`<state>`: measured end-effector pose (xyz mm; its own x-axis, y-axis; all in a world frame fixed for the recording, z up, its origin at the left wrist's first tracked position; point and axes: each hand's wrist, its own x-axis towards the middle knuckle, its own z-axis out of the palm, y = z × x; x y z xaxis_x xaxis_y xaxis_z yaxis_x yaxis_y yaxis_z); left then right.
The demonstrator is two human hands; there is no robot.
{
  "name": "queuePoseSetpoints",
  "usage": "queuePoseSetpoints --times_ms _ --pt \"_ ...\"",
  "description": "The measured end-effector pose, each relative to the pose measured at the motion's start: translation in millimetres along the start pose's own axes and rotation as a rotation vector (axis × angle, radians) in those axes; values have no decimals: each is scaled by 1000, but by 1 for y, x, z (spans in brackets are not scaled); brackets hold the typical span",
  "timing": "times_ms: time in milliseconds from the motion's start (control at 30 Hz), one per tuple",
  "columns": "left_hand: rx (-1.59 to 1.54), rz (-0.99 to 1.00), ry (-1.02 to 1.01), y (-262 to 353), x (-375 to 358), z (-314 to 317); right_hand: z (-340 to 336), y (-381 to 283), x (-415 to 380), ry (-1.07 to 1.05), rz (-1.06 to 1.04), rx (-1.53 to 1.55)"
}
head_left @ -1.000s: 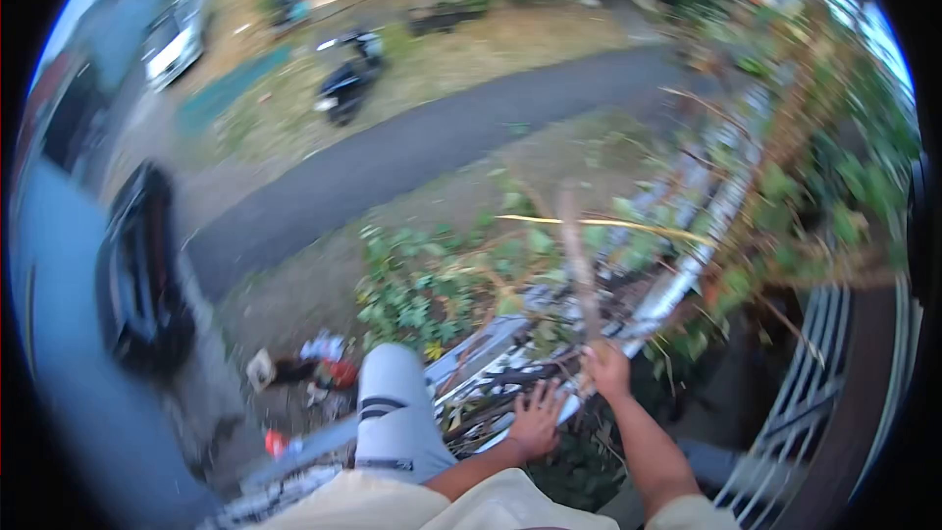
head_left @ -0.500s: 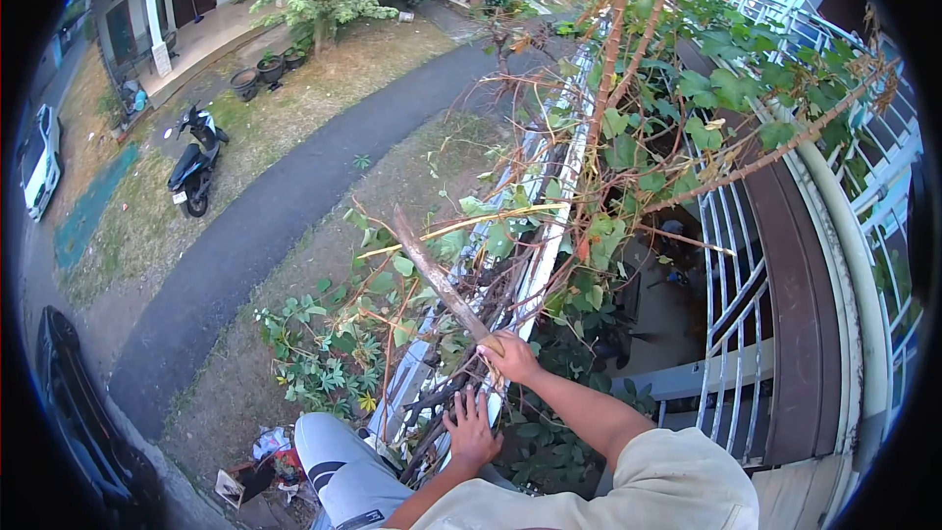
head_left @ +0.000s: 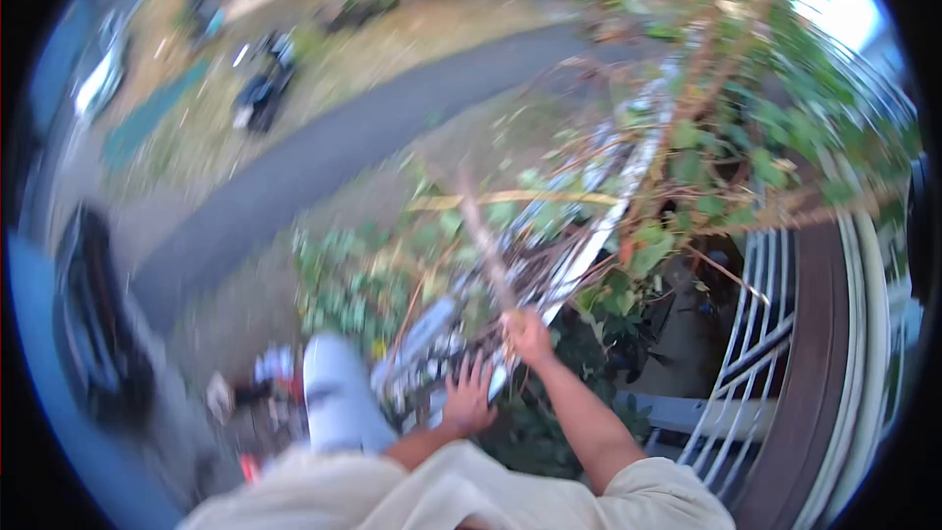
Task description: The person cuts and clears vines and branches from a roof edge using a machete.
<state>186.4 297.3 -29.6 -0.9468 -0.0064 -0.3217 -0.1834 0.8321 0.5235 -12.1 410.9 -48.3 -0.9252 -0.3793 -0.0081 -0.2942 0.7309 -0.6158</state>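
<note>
Clearly, the right hand (head_left: 528,336) is closed around a wooden stick (head_left: 488,250), which slants up across the centre of the frame, while the left hand (head_left: 469,397), at lower centre, lies with fingers spread beside the white rail (head_left: 594,260) and tangled branches. Any lettering on the motorcycle (head_left: 265,86), upper left, is too blurred to read

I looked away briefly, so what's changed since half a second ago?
The head view has turned, putting the parked black motorbike higher and further right. The long brown wooden stick appears steeper in the picture. Nothing was visibly grasped or released: the right hand still grips the stick, and the left hand stays open, fingers spread.
</note>
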Motion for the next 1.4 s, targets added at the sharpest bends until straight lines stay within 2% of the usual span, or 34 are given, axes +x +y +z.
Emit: queuePoseSetpoints --times_ms 33,67,100,200,267,300,333,367,433,567,633,700,767,833,867,900,933,967,1000,1033,1067,1100,1200,1300,1400 --pt "3 0 16 0 -3 -2 -8 -10 4 -78 56 -16" --pt "-16 -29 -2 -2 -7 -1 -10 -14 6 -129 -25 3" --pt "-13 -19 -1 -1 -7 2 -12 -13 9 -132 -107 28" --pt "-30 -8 -16 -2 -6 1 -7 -3 10 -116 -155 35" --pt "-32 19 46 -4 -4 10 -6 -2 3 -111 23 44" --pt "4 26 30 -6 0 18 2 17 1 -66 -44 20" --pt "7 18 -1 -5 1 16 -1 13 3 -93 35 16" --pt "3 18 -13 -4 2 14 2 13 3 -6 -73 28" --pt "9 11 10 -3 0 20 -12 -1 9 -73 -200 93" --pt "-4 -6 8 3 -1 19 -11 3 8 -51 -219 163" --pt "14 10 6 5 0 17 -16 3 8 -101 -146 198" --pt "18 15 4 4 1 13 -29 8 18 -38 -207 220" --pt "-2 7 -5 4 -3 11 -65 6 28 -207 69 495" --pt "-3 13 -6 6 -1 5 -139 -29 49 -181 235 413" --pt "-5 13 -17 7 -4 3 -161 -9 73 -145 245 373" --pt "-3 15 -15 7 -1 2 -207 -35 89 89 120 119" --pt "-2 28 -4 9 1 2 -253 -54 111 215 82 50" --pt "4 37 0 7 -5 3 -312 -88 128 234 123 200" --pt "5 38 -6 6 -6 1 -361 -59 170 448 -342 31" --pt "2 37 -8 7 -5 1 -428 -103 183 591 -277 -44" --pt "-11 51 30 4 -4 7 -500 -150 191 700 -342 -139" --pt "-10 40 39 3 -2 19 -566 -173 215 962 -671 -219" --pt "73 37 13 -7 12 37 -776 -294 203 1316 -829 -187" --pt "84 3 -3 -5 20 29 -892 -382 146 1518 -903 -183" --pt "105 -11 -11 -1 23 27 -917 -422 123 1652 -938 -172"
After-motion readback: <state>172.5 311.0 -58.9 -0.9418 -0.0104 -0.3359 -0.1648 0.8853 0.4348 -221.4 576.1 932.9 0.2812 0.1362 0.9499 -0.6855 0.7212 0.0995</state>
